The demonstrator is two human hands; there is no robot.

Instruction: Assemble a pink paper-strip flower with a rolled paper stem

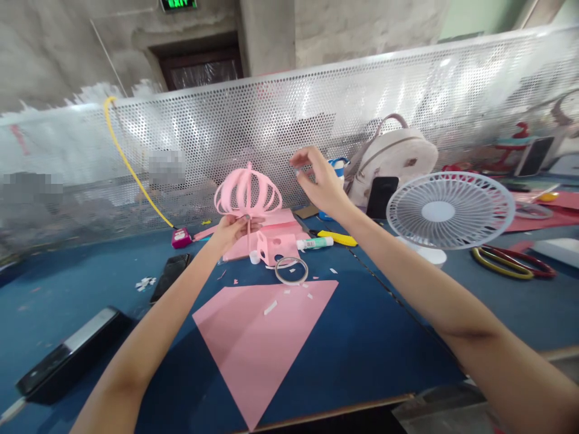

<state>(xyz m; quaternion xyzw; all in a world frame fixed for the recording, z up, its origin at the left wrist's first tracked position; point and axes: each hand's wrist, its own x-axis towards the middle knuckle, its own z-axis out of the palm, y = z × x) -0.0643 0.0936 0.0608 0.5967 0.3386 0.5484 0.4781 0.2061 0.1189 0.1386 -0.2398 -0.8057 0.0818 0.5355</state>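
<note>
My left hand [234, 231] is closed around the stem of a pink paper lantern [248, 191], just below its globe of curved strips. The lantern stands upright over the table. My right hand [320, 182] is raised to the right of it, apart from it, with fingers curled and a gap to the thumb. A tiny pale fleck shows by the thumb; whether it is held I cannot tell. Below the lantern lie a pink paper piece with round holes [277, 247], a glue stick [315, 243] and a roll of tape [292, 271]. A large pink paper sheet [262, 343] lies in front.
A white fan [450, 211], scissors [511, 262] and a backpack [398, 157] stand or lie to the right. A yellow cutter knife [337, 237] is behind the glue stick. A black phone [172, 277] and a black case [75, 352] lie left. Perforated metal panel [235, 114] behind.
</note>
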